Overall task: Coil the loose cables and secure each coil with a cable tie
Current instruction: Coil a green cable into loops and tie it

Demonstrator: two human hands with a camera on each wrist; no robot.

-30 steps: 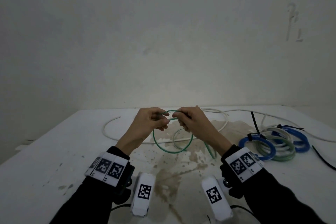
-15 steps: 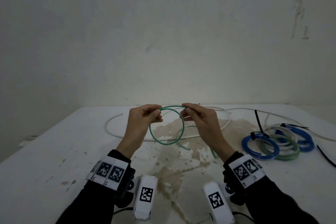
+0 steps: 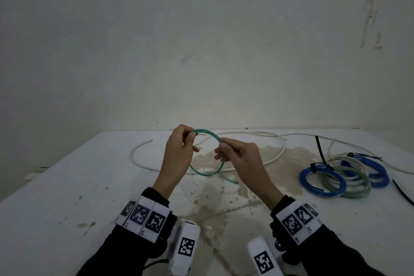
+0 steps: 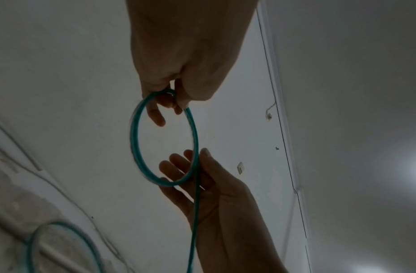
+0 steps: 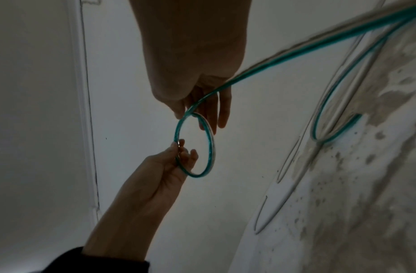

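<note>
A thin green cable (image 3: 209, 133) is held up above the stained white table (image 3: 78, 186) as one round loop of two turns. My left hand (image 3: 193, 139) pinches the loop at its top left between thumb and fingers. My right hand (image 3: 220, 148) pinches the cable on the loop's right side. From there the tail (image 3: 230, 181) drops to the table. In the left wrist view the loop (image 4: 132, 133) hangs from my left hand (image 4: 173, 96). In the right wrist view the cable (image 5: 211, 146) runs out of my right hand (image 5: 195, 112) towards the table.
A long loose white cable (image 3: 133, 155) snakes across the far half of the table. At the right lie tied coils: a blue one (image 3: 302, 180), a pale one (image 3: 358, 192), another blue one (image 3: 380, 175). Black cable ties (image 3: 319, 148) lie by them. A wall stands behind.
Both hands have lifted the green loop and drawn a little apart. My right hand has slid from the top of the loop down its right side.
</note>
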